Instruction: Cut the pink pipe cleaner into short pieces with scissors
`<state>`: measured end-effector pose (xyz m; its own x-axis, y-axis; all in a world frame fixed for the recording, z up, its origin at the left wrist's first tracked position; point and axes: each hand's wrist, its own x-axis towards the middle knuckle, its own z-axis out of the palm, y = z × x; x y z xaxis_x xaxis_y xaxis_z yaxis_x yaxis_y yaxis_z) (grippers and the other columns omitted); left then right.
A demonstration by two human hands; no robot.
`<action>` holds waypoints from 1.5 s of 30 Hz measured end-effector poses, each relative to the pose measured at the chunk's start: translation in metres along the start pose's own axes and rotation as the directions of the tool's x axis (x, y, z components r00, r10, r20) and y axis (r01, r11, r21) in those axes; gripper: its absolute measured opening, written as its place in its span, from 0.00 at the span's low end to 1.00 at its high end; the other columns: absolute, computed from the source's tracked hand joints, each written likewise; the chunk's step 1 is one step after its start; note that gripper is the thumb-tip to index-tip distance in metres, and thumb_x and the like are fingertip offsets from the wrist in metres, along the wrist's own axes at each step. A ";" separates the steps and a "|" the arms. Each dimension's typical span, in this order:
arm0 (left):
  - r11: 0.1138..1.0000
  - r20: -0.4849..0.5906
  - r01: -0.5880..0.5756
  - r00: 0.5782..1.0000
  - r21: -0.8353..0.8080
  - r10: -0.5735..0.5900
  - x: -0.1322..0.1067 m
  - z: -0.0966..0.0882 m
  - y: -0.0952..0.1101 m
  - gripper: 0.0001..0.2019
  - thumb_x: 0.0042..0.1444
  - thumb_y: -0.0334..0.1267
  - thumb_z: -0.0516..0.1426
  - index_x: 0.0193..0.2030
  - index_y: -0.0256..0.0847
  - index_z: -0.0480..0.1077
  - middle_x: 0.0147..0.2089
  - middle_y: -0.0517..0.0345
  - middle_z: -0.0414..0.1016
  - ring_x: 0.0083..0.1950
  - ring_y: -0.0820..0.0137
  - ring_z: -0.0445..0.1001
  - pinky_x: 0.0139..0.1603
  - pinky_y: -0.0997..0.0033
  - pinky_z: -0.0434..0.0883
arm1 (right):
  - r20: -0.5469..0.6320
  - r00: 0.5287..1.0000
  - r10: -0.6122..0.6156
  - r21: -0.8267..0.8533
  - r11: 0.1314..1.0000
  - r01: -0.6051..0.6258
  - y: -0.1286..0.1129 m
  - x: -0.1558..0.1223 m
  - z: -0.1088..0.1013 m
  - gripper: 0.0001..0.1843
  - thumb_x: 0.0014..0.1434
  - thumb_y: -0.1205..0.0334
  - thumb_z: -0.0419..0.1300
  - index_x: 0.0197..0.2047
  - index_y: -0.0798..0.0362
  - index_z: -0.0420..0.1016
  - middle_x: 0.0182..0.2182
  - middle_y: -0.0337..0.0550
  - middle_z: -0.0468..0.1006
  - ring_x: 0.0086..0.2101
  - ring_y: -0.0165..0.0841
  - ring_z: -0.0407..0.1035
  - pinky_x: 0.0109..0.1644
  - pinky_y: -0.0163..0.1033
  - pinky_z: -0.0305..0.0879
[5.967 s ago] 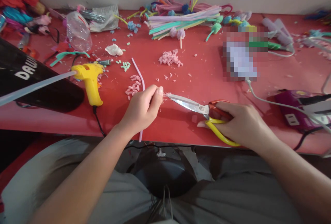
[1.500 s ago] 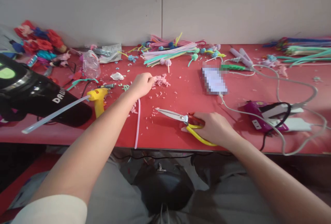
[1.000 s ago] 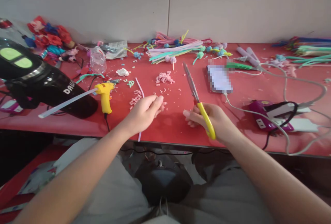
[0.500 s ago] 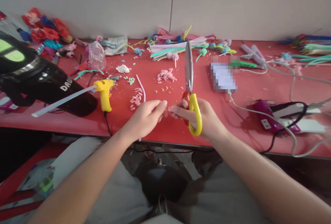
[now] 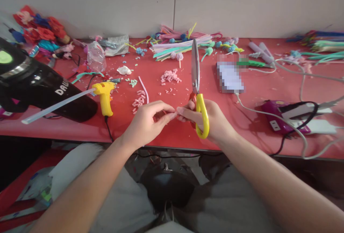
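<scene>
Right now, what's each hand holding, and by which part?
The right hand holds the scissors by the yellow and red handle loops, blades shut and pointing away. The left hand fingertips meet the right's; anything pinched between them is too small to tell.

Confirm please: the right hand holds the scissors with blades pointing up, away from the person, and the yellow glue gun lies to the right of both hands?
Not quite. In the head view the right hand holds the scissors, blades pointing away, but the yellow glue gun lies to the left of both hands, beyond the left hand.
</scene>
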<state>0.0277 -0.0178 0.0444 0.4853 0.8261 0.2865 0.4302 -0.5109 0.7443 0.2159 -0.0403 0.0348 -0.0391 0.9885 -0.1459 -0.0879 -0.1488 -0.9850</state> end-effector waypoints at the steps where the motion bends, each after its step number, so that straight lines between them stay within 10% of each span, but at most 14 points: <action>1: 1.000 0.000 0.004 1.000 0.003 -0.004 0.000 0.000 0.000 0.06 0.62 0.38 0.59 0.40 0.39 0.76 0.38 0.56 0.80 0.36 0.73 0.76 0.38 0.73 0.72 | 0.000 1.000 0.003 -0.008 1.000 -0.003 0.000 0.000 0.000 0.26 0.44 0.46 0.73 0.25 0.50 0.61 0.23 0.39 0.76 0.28 0.31 0.73 0.27 0.35 0.64; 24: 0.993 -0.072 -0.110 0.991 0.046 0.113 0.001 0.004 -0.003 0.05 0.61 0.37 0.61 0.37 0.39 0.77 0.37 0.55 0.81 0.37 0.71 0.77 0.40 0.71 0.72 | 0.020 0.999 -0.032 0.005 0.999 0.032 0.007 0.002 0.000 0.22 0.48 0.50 0.72 0.25 0.50 0.63 0.25 0.40 0.77 0.29 0.32 0.73 0.31 0.37 0.67; 31: 0.998 -0.074 0.036 0.996 -0.055 -0.040 0.006 0.007 -0.011 0.07 0.60 0.39 0.60 0.35 0.39 0.76 0.34 0.56 0.80 0.35 0.72 0.76 0.37 0.73 0.73 | 0.013 1.000 -0.023 -0.071 0.997 0.023 0.009 0.002 -0.004 0.24 0.48 0.44 0.71 0.27 0.50 0.63 0.24 0.37 0.74 0.27 0.31 0.71 0.33 0.38 0.67; 38: 0.986 -0.141 0.119 0.981 -0.120 -0.136 0.009 0.008 -0.035 0.08 0.59 0.40 0.60 0.34 0.37 0.75 0.31 0.56 0.79 0.31 0.73 0.74 0.33 0.74 0.69 | -0.076 0.992 -0.105 -0.705 0.709 0.021 0.004 -0.007 -0.046 0.32 0.48 0.38 0.68 0.21 0.50 0.53 0.19 0.30 0.49 0.22 0.24 0.44 0.23 0.35 0.39; 45: 0.991 -0.198 0.131 0.971 -0.036 -0.136 0.001 0.005 -0.038 0.09 0.61 0.42 0.57 0.34 0.39 0.72 0.33 0.56 0.77 0.34 0.71 0.73 0.32 0.73 0.66 | -0.008 0.999 -0.052 -0.860 0.510 0.020 0.012 -0.027 -0.068 0.31 0.47 0.32 0.64 0.21 0.50 0.56 0.20 0.32 0.51 0.23 0.27 0.46 0.23 0.35 0.44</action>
<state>0.0153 0.0009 0.0135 0.2619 0.9185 0.2964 0.4627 -0.3890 0.7966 0.2836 -0.0667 0.0207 -0.0263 0.9951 -0.0951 0.8101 -0.0345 -0.5853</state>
